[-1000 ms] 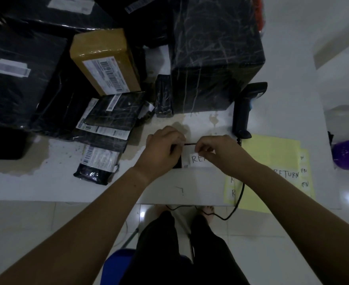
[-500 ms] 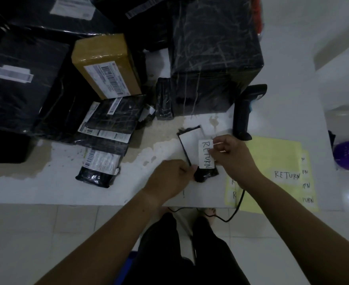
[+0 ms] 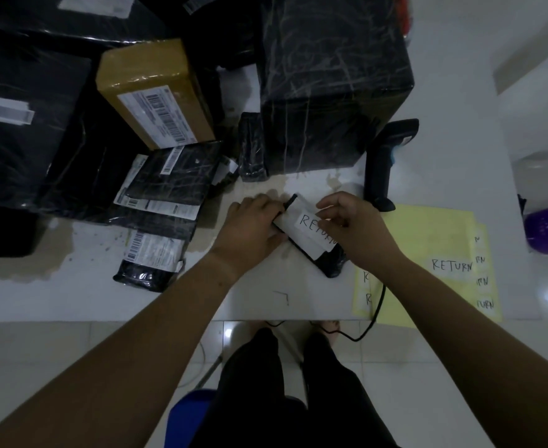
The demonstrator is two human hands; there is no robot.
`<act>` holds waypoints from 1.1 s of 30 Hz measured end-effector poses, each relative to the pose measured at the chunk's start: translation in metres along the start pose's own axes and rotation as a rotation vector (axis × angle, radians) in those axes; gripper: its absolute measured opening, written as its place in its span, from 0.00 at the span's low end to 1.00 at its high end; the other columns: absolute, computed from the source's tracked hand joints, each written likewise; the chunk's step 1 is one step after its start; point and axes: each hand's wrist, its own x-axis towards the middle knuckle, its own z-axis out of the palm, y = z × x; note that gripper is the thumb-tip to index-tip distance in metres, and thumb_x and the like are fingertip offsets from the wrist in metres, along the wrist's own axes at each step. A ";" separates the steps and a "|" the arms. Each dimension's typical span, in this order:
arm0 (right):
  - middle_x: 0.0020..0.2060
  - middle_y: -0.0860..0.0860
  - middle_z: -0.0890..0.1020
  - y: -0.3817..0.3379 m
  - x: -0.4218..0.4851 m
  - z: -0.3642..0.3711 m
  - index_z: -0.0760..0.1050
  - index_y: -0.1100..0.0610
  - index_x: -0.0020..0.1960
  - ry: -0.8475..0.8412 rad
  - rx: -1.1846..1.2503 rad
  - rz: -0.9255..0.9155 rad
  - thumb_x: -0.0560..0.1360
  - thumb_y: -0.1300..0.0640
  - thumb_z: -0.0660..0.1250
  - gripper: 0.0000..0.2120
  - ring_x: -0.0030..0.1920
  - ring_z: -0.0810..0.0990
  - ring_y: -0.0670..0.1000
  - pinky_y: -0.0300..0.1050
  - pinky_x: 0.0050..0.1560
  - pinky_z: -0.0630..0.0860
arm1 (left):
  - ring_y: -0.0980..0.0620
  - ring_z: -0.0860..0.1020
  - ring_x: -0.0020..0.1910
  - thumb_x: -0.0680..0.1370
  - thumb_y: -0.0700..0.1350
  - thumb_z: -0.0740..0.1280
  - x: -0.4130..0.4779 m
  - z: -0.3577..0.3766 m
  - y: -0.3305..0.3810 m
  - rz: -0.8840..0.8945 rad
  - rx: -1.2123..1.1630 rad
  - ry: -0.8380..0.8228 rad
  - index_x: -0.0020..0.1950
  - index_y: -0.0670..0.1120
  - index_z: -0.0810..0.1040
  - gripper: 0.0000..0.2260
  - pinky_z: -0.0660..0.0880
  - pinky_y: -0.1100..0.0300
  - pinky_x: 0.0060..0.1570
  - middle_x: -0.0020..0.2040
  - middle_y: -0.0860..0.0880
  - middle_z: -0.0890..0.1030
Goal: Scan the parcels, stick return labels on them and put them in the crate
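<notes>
While the left hand [image 3: 250, 227] grips one end of the small black parcel [image 3: 329, 265], pinning it flat near the front edge of the worktop [image 3: 266, 295], the right hand [image 3: 353, 224] pinches the RETURN label [image 3: 311, 226] laid across it, probably to smooth it down; yellow label sheets [image 3: 427, 231] lie just beside.

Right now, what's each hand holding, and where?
Left hand grips the small black plastic-wrapped parcel by its upper-left end. Right hand touches the white RETURN label at its right end; pinching or pressing, unclear.
</notes>
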 end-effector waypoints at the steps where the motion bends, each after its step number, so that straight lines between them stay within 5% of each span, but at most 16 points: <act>1: 0.45 0.48 0.85 0.000 0.000 -0.001 0.78 0.55 0.56 -0.003 -0.017 -0.005 0.75 0.63 0.72 0.10 0.42 0.82 0.45 0.34 0.42 0.77 | 0.42 0.75 0.57 0.75 0.50 0.73 -0.006 0.003 0.002 -0.010 -0.009 0.008 0.63 0.46 0.78 0.18 0.62 0.54 0.51 0.59 0.45 0.77; 5: 0.44 0.44 0.84 -0.001 0.001 0.000 0.77 0.52 0.55 -0.065 -0.100 -0.045 0.75 0.63 0.72 0.12 0.43 0.81 0.38 0.28 0.42 0.75 | 0.45 0.77 0.51 0.75 0.51 0.73 -0.032 0.021 0.006 -0.039 -0.067 0.036 0.56 0.47 0.78 0.13 0.62 0.56 0.46 0.52 0.48 0.79; 12: 0.45 0.47 0.85 -0.009 0.006 0.005 0.78 0.56 0.58 -0.192 -0.217 -0.143 0.75 0.63 0.72 0.12 0.42 0.82 0.45 0.23 0.43 0.71 | 0.46 0.78 0.49 0.75 0.47 0.72 -0.037 0.022 0.011 -0.092 -0.160 0.065 0.54 0.46 0.78 0.11 0.68 0.54 0.45 0.51 0.48 0.80; 22: 0.50 0.51 0.85 0.006 0.002 0.008 0.79 0.56 0.59 -0.151 -0.318 -0.211 0.76 0.62 0.71 0.12 0.48 0.80 0.41 0.35 0.52 0.76 | 0.46 0.79 0.46 0.75 0.48 0.73 -0.033 0.023 0.009 -0.069 -0.134 0.051 0.53 0.45 0.78 0.11 0.71 0.53 0.44 0.49 0.48 0.81; 27: 0.50 0.53 0.85 0.015 -0.001 0.012 0.79 0.57 0.57 -0.106 -0.372 -0.273 0.76 0.61 0.71 0.10 0.51 0.83 0.53 0.50 0.51 0.79 | 0.46 0.78 0.45 0.75 0.49 0.73 -0.032 0.026 0.008 -0.057 -0.116 0.040 0.51 0.45 0.78 0.11 0.74 0.50 0.44 0.47 0.47 0.80; 30: 0.49 0.55 0.84 0.023 -0.002 0.014 0.80 0.59 0.57 -0.032 -0.434 -0.327 0.74 0.62 0.73 0.12 0.49 0.80 0.58 0.53 0.49 0.78 | 0.45 0.77 0.49 0.76 0.51 0.72 -0.033 0.026 0.010 -0.070 -0.089 0.020 0.55 0.45 0.77 0.13 0.72 0.51 0.46 0.51 0.47 0.78; 33: 0.54 0.55 0.83 0.029 -0.008 0.014 0.80 0.60 0.57 0.085 -0.453 -0.360 0.73 0.62 0.73 0.13 0.52 0.80 0.58 0.56 0.52 0.78 | 0.42 0.72 0.63 0.76 0.51 0.70 -0.040 0.024 0.017 -0.059 -0.018 0.080 0.68 0.44 0.71 0.23 0.71 0.47 0.56 0.67 0.44 0.72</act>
